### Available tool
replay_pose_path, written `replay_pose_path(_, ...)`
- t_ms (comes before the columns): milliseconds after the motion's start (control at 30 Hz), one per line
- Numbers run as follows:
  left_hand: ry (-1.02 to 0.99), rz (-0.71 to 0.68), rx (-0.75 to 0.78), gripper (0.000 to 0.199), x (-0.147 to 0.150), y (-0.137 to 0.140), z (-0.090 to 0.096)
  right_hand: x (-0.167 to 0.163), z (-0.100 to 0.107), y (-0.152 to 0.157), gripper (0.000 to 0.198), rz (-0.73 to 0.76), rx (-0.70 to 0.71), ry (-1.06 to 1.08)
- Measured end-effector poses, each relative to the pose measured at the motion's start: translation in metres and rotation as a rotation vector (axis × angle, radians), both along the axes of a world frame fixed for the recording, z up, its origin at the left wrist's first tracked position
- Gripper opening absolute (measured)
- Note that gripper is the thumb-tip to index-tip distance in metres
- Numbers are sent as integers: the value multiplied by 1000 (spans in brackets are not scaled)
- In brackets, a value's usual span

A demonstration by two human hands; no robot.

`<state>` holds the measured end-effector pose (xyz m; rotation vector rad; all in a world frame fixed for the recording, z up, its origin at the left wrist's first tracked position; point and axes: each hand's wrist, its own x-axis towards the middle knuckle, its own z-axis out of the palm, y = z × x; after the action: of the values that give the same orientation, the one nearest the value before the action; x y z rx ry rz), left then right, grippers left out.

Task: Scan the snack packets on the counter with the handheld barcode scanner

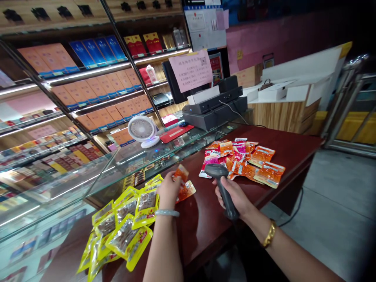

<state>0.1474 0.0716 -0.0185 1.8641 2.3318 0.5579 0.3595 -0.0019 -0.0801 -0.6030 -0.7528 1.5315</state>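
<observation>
My right hand (233,196) is wrapped round the handle of a dark grey barcode scanner (219,172), its head tilted to the left above the table. Between the fingers of my left hand (169,190) is a small orange snack packet (181,172). Just below it, another orange packet (186,190) lies on the table, partly behind my fingers. Yellow snack packets (126,235) form a loose heap to the left of my left arm. Beyond the scanner spreads a pile of orange, red and pink snack packets (246,160).
The dark red table (293,145) adjoins a glass display counter (117,168). On the glass stand a white fan (143,129) and a red folder (176,133). A black cash register unit (216,107) sits farther back. Shelves of boxed goods (100,92) line the left wall.
</observation>
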Motion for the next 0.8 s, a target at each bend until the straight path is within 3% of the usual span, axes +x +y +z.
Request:
replay_pose_path(167,131,230,280,45,-25,-6,11,1,3,-1,44,9,-14,-11)
replay_pose_path(233,141,193,395,47,-15,-8,6,1,4,-1,43,0,-18,0)
replay_pose_path(300,158,42,427,42,5,-7,-3,1,3,-2,42,-24,-21,22)
replay_pose_path(400,176,-190,296,37,41,2,-16,0,2,-1,41,-83,-19,66)
replay_pose_path(467,186,-266,175,42,64,10,-22,0,2,0,42,-127,-9,99)
replay_pose_path(600,236,-252,37,65,105,30,-28,0,2,3,44,-190,-22,128)
replay_pose_path(800,250,-230,-45,53,129,47,-30,-1,2,4,45,-186,-22,112)
